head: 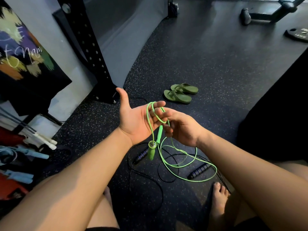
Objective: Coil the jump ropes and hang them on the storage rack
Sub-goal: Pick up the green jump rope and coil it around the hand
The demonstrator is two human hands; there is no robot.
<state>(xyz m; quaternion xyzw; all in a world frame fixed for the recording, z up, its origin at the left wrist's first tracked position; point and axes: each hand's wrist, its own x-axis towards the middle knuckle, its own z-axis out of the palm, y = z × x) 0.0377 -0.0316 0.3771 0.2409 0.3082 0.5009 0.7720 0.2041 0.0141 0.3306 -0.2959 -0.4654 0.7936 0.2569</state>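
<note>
A bright green jump rope (180, 161) is looped over the fingers of my left hand (135, 120), palm up with the thumb raised. Its two green handles (152, 150) hang just below that palm. My right hand (180, 129) pinches the green cord beside the left fingertips. The rest of the cord trails in loose loops down to the floor. A black jump rope (146, 179) with dark ribbed handles (199, 170) lies uncoiled on the floor beneath my hands. The black perforated rack upright (90, 47) stands at the left.
A pair of green sandals (180, 93) sits on the speckled rubber floor beyond my hands. Light blue and white rope handles (33, 153) lie in a pile at the left. A weight plate (297, 35) and a black frame (270, 12) are far right. My bare foot (220, 195) is below.
</note>
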